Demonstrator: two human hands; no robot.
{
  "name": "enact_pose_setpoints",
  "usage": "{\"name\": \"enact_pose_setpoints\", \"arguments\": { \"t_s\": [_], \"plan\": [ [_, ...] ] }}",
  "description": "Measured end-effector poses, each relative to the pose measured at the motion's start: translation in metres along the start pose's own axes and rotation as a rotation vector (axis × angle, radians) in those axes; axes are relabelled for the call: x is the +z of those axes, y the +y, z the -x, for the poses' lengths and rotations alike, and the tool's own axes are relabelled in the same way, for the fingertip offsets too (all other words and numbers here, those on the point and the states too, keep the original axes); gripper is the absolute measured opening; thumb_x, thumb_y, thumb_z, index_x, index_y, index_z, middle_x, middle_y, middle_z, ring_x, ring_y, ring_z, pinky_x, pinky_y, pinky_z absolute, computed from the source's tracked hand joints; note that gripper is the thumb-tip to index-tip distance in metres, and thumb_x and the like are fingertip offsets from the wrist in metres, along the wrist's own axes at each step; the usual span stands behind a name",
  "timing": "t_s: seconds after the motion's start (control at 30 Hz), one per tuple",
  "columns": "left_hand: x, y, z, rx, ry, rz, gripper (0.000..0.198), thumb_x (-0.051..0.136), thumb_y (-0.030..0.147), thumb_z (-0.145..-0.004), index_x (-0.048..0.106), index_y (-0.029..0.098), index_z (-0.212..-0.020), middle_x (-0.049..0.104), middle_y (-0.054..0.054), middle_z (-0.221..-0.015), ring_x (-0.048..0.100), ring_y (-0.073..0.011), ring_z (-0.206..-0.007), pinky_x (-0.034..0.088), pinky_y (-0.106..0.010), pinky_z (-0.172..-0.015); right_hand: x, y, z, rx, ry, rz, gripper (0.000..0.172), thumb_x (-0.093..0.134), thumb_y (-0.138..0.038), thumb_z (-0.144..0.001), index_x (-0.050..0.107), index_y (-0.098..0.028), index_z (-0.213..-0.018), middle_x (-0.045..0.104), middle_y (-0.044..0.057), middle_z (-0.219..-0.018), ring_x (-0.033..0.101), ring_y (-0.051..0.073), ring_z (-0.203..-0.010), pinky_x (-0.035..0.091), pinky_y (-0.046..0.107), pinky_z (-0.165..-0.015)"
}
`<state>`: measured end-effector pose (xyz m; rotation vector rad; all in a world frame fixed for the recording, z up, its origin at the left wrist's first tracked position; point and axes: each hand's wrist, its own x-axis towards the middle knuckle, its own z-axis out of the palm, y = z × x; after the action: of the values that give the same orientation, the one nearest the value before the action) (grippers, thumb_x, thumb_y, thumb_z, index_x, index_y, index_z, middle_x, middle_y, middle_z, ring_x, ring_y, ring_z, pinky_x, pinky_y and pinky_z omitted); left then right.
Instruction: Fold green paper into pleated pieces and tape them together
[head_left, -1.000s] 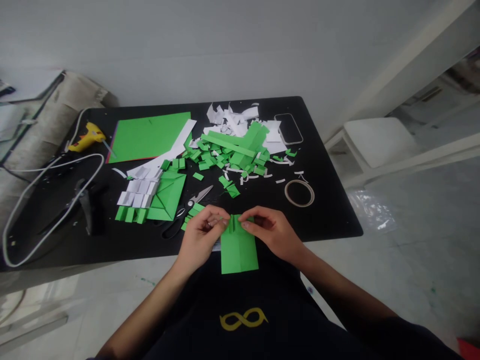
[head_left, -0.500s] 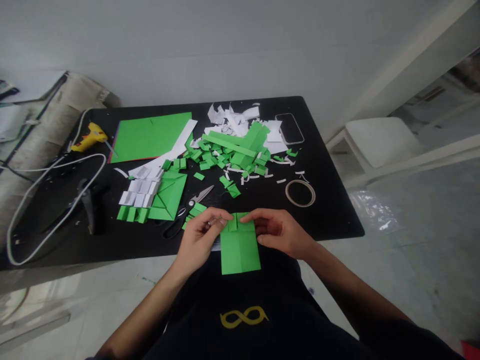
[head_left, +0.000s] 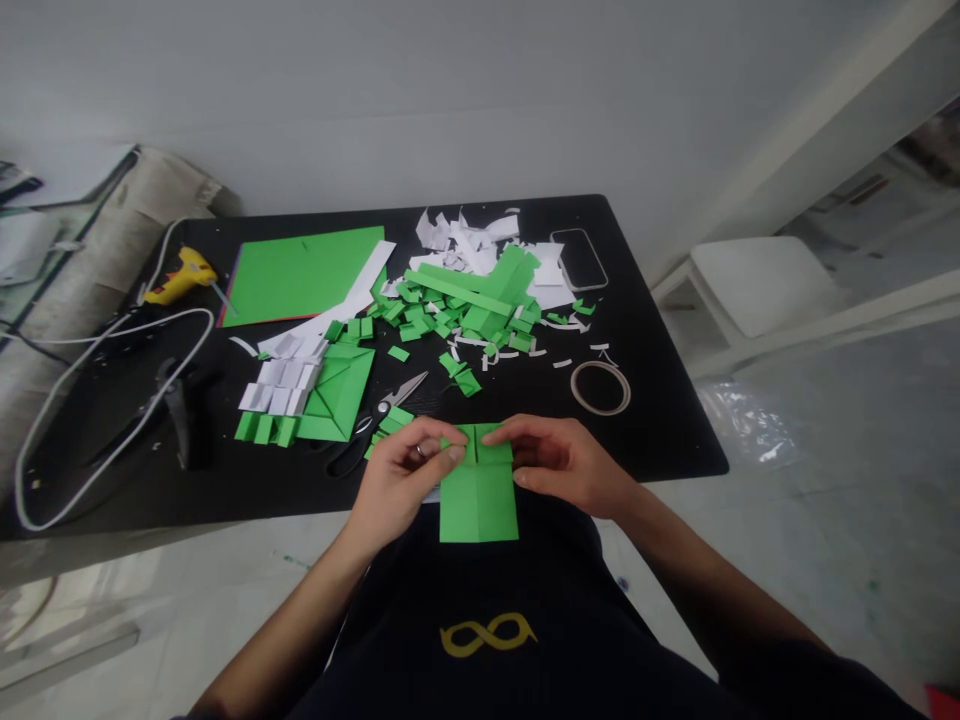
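Note:
A creased green paper sheet (head_left: 478,505) hangs over the table's front edge, in front of my body, with small folded flaps along its top. My left hand (head_left: 401,478) pinches its upper left corner between thumb and fingers. At the upper right, my right hand (head_left: 566,465) has its index fingertip on the top flap and its thumb by the sheet's right edge. Left of my left hand lie black-handled scissors (head_left: 384,408), partly hidden, and several small folded green pieces (head_left: 396,420).
Green and white scraps (head_left: 480,295) pile up mid-table. On the left are a folded green-and-white paper piece (head_left: 341,395), a stack of coloured sheets (head_left: 304,275), a yellow glue gun (head_left: 180,278) and a looped white cable (head_left: 206,350). A tape roll (head_left: 601,387) lies at right.
The small flap by my left fingertips now lies beside a second flap on the right, with a narrow gap between them. The sheet has shifted slightly up and left.

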<state>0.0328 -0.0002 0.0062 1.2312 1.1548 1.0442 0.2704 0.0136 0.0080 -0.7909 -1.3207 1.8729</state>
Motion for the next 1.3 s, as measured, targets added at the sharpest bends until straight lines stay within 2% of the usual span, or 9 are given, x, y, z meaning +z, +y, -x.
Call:
{"name": "enact_pose_setpoints", "arguments": {
  "t_s": [0.07, 0.17, 0.3, 0.4, 0.53, 0.77, 0.93, 1.03, 1.3],
  "plan": [
    [0.001, 0.000, 0.002, 0.035, 0.025, -0.003, 0.010, 0.082, 0.031, -0.088, 0.078, 0.023, -0.093, 0.047, 0.005, -0.061, 0.040, -0.0093, -0.053, 0.031, -0.021, -0.048, 0.004, -0.002, 0.001, -0.031, 0.037, 0.051, 0.028, 0.076, -0.019, -0.090, 0.080, -0.023, -0.118, 0.077, 0.006, -0.111, 0.073, 0.017, -0.091, 0.062, 0.030, -0.078],
    [0.001, 0.000, 0.006, 0.124, 0.042, -0.076, 0.015, 0.080, 0.025, -0.091, 0.078, 0.025, -0.105, 0.049, 0.006, -0.065, 0.044, -0.0095, -0.057, 0.037, -0.020, -0.052, 0.014, -0.004, 0.002, -0.089, 0.177, 0.209, 0.016, 0.075, -0.024, -0.095, 0.079, -0.024, -0.111, 0.077, 0.005, -0.104, 0.072, 0.017, -0.088, 0.061, 0.028, -0.076],
    [-0.003, 0.001, 0.010, 0.283, 0.026, -0.259, 0.020, 0.077, 0.021, -0.095, 0.080, 0.026, -0.114, 0.063, 0.003, -0.072, 0.055, -0.0096, -0.060, 0.045, -0.021, -0.057, 0.023, -0.004, 0.004, -0.145, 0.301, 0.382, 0.021, 0.075, -0.028, -0.098, 0.078, -0.027, -0.119, 0.080, 0.004, -0.106, 0.075, 0.018, -0.087, 0.063, 0.030, -0.078],
    [-0.006, 0.003, 0.011, 0.342, 0.039, -0.363, 0.022, 0.078, 0.021, -0.095, 0.081, 0.025, -0.116, 0.076, -0.001, -0.084, 0.064, -0.0113, -0.066, 0.052, -0.022, -0.062, 0.024, -0.004, 0.003, -0.162, 0.305, 0.424, 0.023, 0.075, -0.027, -0.098, 0.079, -0.028, -0.121, 0.082, 0.005, -0.111, 0.077, 0.019, -0.091, 0.065, 0.032, -0.080],
    [-0.007, 0.006, 0.011, 0.351, 0.038, -0.407, 0.021, 0.077, 0.023, -0.096, 0.081, 0.025, -0.116, 0.081, -0.002, -0.088, 0.068, -0.0120, -0.065, 0.057, -0.023, -0.064, 0.024, -0.005, 0.003, -0.187, 0.332, 0.431, 0.020, 0.076, -0.025, -0.096, 0.082, -0.028, -0.115, 0.083, 0.005, -0.110, 0.079, 0.021, -0.092, 0.066, 0.033, -0.079],
    [-0.006, 0.012, 0.010, 0.334, 0.028, -0.397, 0.018, 0.076, 0.022, -0.096, 0.081, 0.024, -0.114, 0.081, -0.001, -0.085, 0.068, -0.0106, -0.060, 0.055, -0.021, -0.059, 0.026, -0.005, 0.004, -0.183, 0.353, 0.463, 0.022, 0.076, -0.027, -0.096, 0.080, -0.027, -0.117, 0.083, 0.005, -0.105, 0.078, 0.020, -0.087, 0.066, 0.033, -0.076],
    [-0.007, 0.010, 0.012, 0.370, 0.028, -0.419, 0.024, 0.075, 0.021, -0.097, 0.081, 0.026, -0.120, 0.083, -0.002, -0.094, 0.069, -0.0113, -0.067, 0.056, -0.022, -0.065, 0.027, -0.006, 0.003, -0.179, 0.352, 0.472, 0.017, 0.077, -0.028, -0.096, 0.080, -0.025, -0.112, 0.082, 0.004, -0.099, 0.076, 0.018, -0.081, 0.063, 0.031, -0.072],
    [-0.007, 0.008, 0.013, 0.371, 0.031, -0.426, 0.022, 0.075, 0.019, -0.097, 0.082, 0.026, -0.117, 0.083, -0.002, -0.095, 0.069, -0.0119, -0.069, 0.056, -0.022, -0.066, 0.028, -0.006, 0.002, -0.173, 0.356, 0.472, 0.015, 0.076, -0.029, -0.096, 0.080, -0.024, -0.110, 0.081, 0.004, -0.095, 0.075, 0.017, -0.076, 0.061, 0.029, -0.068],
    [-0.004, 0.009, 0.012, 0.405, 0.034, -0.416, 0.020, 0.074, 0.017, -0.097, 0.080, 0.025, -0.114, 0.081, -0.002, -0.095, 0.069, -0.0125, -0.072, 0.056, -0.024, -0.068, 0.030, -0.007, 0.002, -0.201, 0.375, 0.468, 0.012, 0.076, -0.028, -0.095, 0.080, -0.025, -0.106, 0.083, 0.005, -0.100, 0.078, 0.020, -0.084, 0.065, 0.032, -0.073]
  ]
}}
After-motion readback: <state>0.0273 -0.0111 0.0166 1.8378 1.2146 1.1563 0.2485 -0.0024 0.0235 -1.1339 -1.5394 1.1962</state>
